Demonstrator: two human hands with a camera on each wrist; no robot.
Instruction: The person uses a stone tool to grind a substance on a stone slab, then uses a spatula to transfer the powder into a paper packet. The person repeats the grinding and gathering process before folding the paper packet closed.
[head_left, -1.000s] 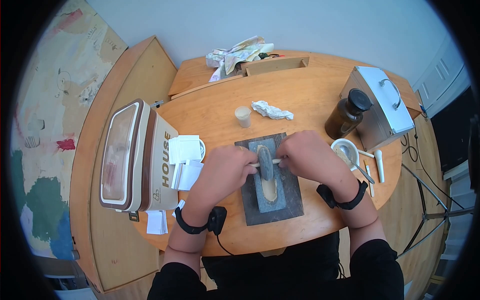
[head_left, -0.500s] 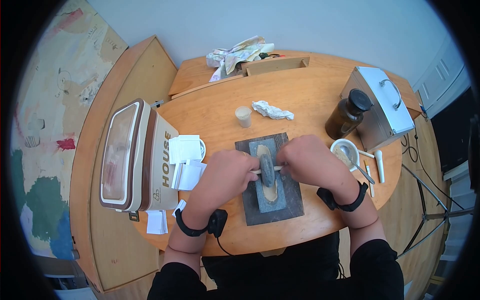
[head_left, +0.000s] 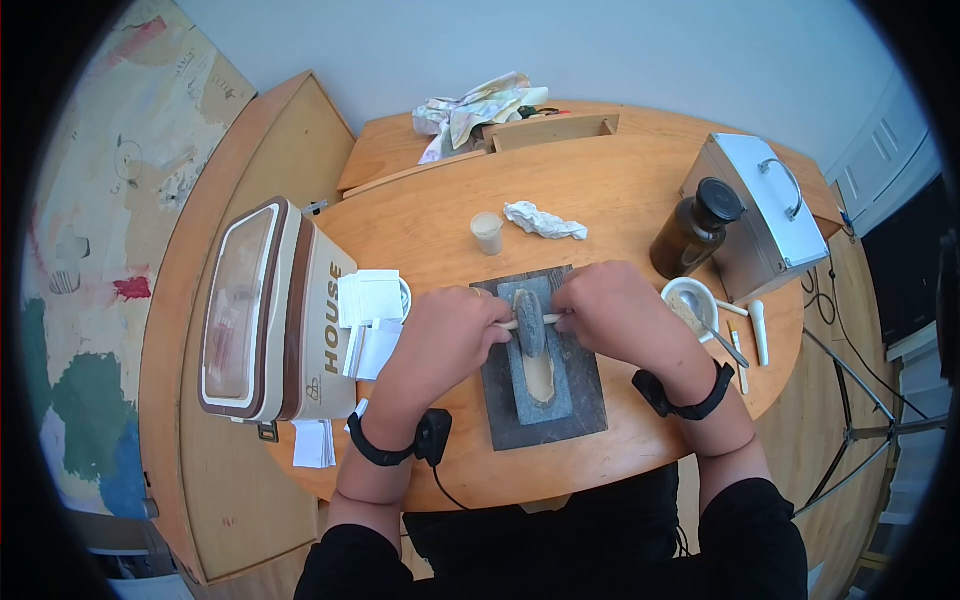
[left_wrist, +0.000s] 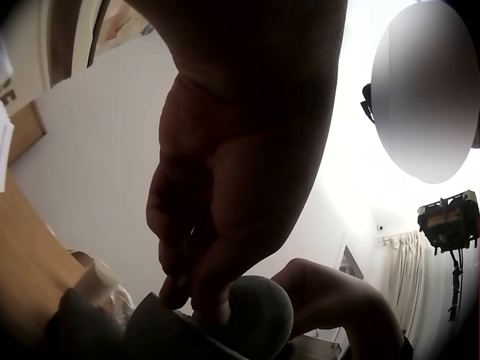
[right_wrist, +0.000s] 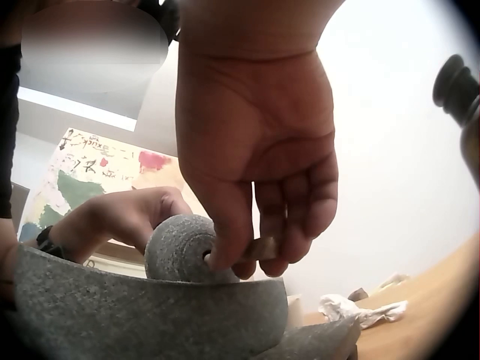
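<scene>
A grey stone grinding wheel (head_left: pixel 531 325) stands on edge in a boat-shaped stone trough (head_left: pixel 552 398) that holds pale tan powder. A thin wooden axle runs through the wheel's middle. In the head view my left hand (head_left: pixel 455 325) pinches the axle's left end, and my right hand (head_left: pixel 605 308) pinches its right end. The right wrist view shows my thumb and fingers round the wooden axle end (right_wrist: pixel 261 249), close beside the wheel and above the trough's rim. Much of the left fingertips is in shadow in the left wrist view. Beneath the trough lies a dark board (head_left: pixel 590 420).
A plastic cup of powder (head_left: pixel 486 232) and crumpled tissue (head_left: pixel 545 220) lie beyond the board. To the right are a white bowl (head_left: pixel 708 335) with a spoon, a white pestle (head_left: pixel 758 332), a brown jar (head_left: pixel 688 238) and a metal case (head_left: pixel 765 215). Paper slips (head_left: pixel 372 300) and a cream box (head_left: pixel 310 330) stand left.
Over the last second both hands rolled the wheel along the trough towards the body, then away again to the trough's far half. Both keep hold of the axle.
</scene>
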